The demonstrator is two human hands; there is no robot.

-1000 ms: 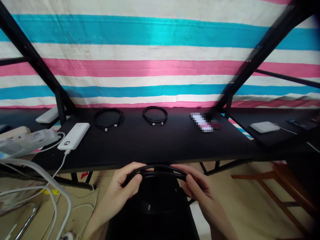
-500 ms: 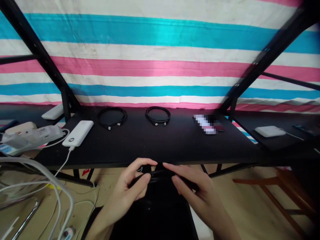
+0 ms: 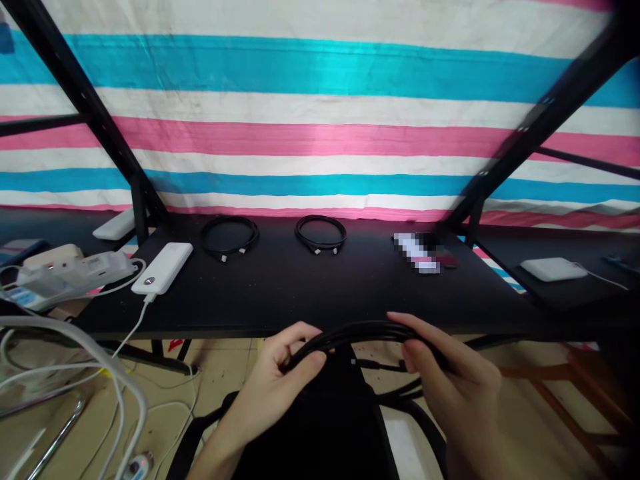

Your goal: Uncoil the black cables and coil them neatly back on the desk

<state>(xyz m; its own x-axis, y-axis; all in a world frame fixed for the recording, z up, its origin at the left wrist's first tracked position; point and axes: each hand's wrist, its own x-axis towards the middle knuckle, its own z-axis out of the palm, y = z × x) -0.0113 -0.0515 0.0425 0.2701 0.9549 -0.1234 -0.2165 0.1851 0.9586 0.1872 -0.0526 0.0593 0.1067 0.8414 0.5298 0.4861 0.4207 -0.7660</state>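
Observation:
A looped bundle of black cable [image 3: 367,330] is held between my two hands, just in front of the table's near edge. My left hand [image 3: 280,377] grips its left end between thumb and fingers. On the right side, my right hand [image 3: 450,377] is closed round the bundle with the thumb underneath. One dark cable end with a connector [image 3: 373,365] hangs below the loop near my right fingers. Two coiled black cables lie on the table: one coil [image 3: 230,252] at left, another coil [image 3: 320,245] in the middle, each with both plugs toward me.
On the black table [image 3: 300,293], a white power bank [image 3: 163,267] with a white cable lies left and a blurred-out object [image 3: 417,253] right. White power strips [image 3: 75,273] crowd the far left. Black frame bars [image 3: 100,127] rise at both sides. A wooden chair [image 3: 575,393] stands right.
Both hands have moved apart, the right one further right, and the cable bundle has come up into clear view between them. The view has shifted slightly.

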